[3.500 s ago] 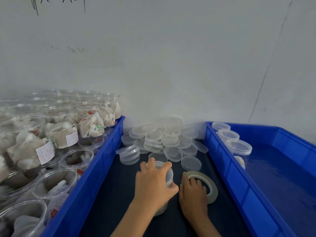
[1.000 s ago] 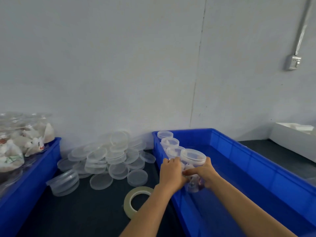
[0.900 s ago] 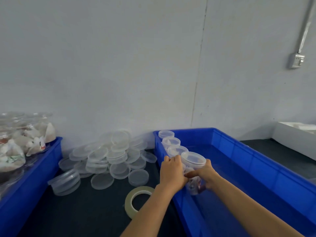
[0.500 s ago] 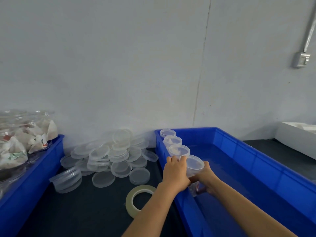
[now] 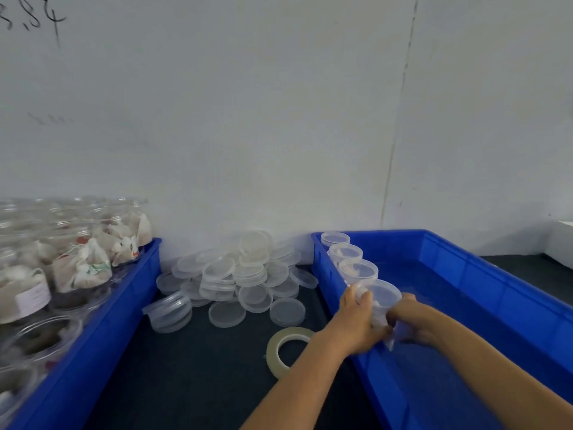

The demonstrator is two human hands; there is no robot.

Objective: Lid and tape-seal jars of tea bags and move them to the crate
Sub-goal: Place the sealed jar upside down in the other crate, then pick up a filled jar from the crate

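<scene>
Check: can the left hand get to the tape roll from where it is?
Probably yes. The tape roll lies bare beside the left hand, nothing between, but its grip is on the jar.

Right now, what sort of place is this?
Probably a small packing bench: blue crates against a bare wall, open jars of tea bags, a heap of loose clear lids, a tape roll.

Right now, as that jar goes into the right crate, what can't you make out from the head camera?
- Jar in both hands: motion blur and the left hand and right hand hide its wall, so the tape seal can't be confirmed.
- Whether its base touches the right crate floor: hidden by the hands.
- Left crate: cut off by the left edge, so its jar count is unknown.
- Tape roll: partly covered by the left forearm.
</scene>
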